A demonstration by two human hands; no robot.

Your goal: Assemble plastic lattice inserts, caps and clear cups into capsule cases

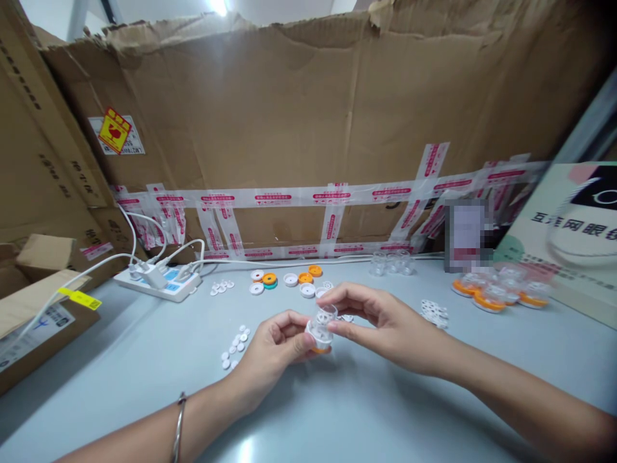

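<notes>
Low over the table, my left hand (274,347) is closed around a round white base with an orange bottom (319,341). My right hand (390,325) pinches a small clear plastic cup (328,312) between thumb and fingers, directly above that base. White parts show through the clear plastic; whether cup and base are joined I cannot tell. Left of my left hand lie several small white discs (236,347). Beyond my hands are white rings (290,280) and orange rings (305,278). White perforated discs (434,313) lie to the right of my right hand.
Clear cups (393,263) stand at the back. Finished-looking orange-based clear pieces (491,297) sit at right. A power strip (159,283) with white cables, small white pieces (222,287) and an open carton (43,321) are at left. A large cardboard box (299,116) walls off the back.
</notes>
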